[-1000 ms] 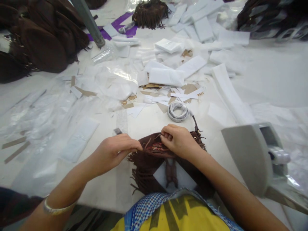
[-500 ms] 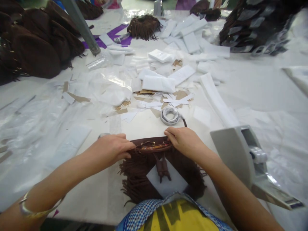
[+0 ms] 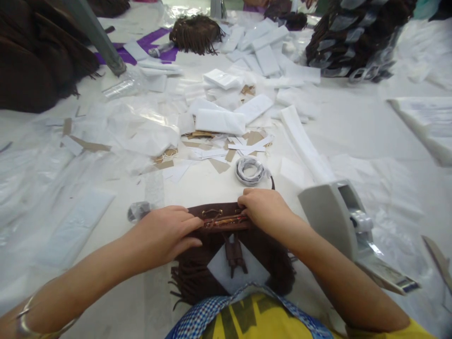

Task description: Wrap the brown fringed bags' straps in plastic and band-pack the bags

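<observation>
A small brown fringed bag [image 3: 212, 268] lies flat on the white table right in front of me, its top edge with metal trim facing away. A white card [image 3: 221, 270] and a brown tassel [image 3: 233, 256] rest on its front. My left hand [image 3: 165, 233] grips the left end of the bag's top edge, fingers curled over it. At the right end of that edge, my right hand [image 3: 266, 209] pinches the bag. A strap wrapped in white plastic [image 3: 251, 170] coils just beyond the bag.
A grey tape dispenser [image 3: 335, 216] stands at my right. White paper packets [image 3: 221, 121], card scraps and clear plastic bags [image 3: 141, 127] litter the table. Piles of brown fringed bags [image 3: 31, 61] sit far left, another bagged stack [image 3: 356, 33] far right. A grey post [image 3: 93, 33] rises at left.
The bag's top edge has been pulled straight and flat between both hands, and the bag now lies flatter on the table. My view has shifted slightly up and right.
</observation>
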